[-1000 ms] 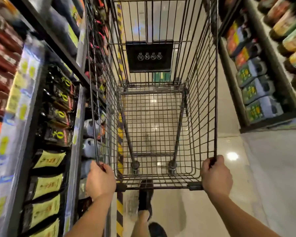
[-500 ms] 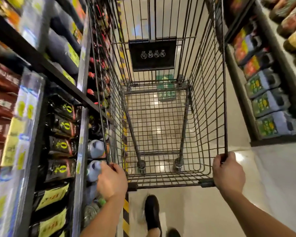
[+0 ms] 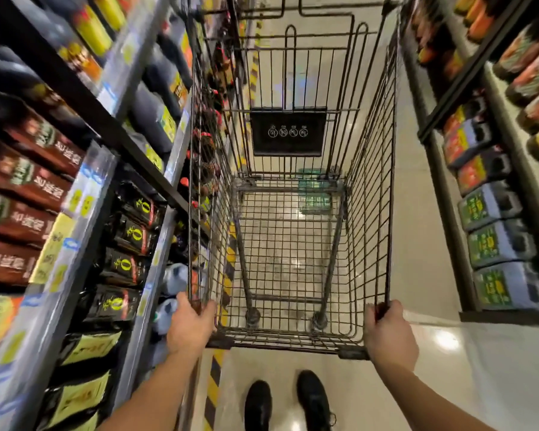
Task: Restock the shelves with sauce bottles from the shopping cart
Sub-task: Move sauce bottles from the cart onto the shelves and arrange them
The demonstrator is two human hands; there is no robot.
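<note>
– Cart (image 3: 367, 197) stands between the shelves (image 3: 156, 275), and no sauce bottles show in its basket. Why hold it so?
– Your left hand (image 3: 193, 325) and right hand (image 3: 389, 334) each clench a near top corner, probably to steer it.

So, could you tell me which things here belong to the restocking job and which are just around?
Job: shopping cart, empty; left hand and right hand gripping its rear corners; left shelves of bottles.
Just around: black shoes; striped floor tape; green floor marking.
</note>
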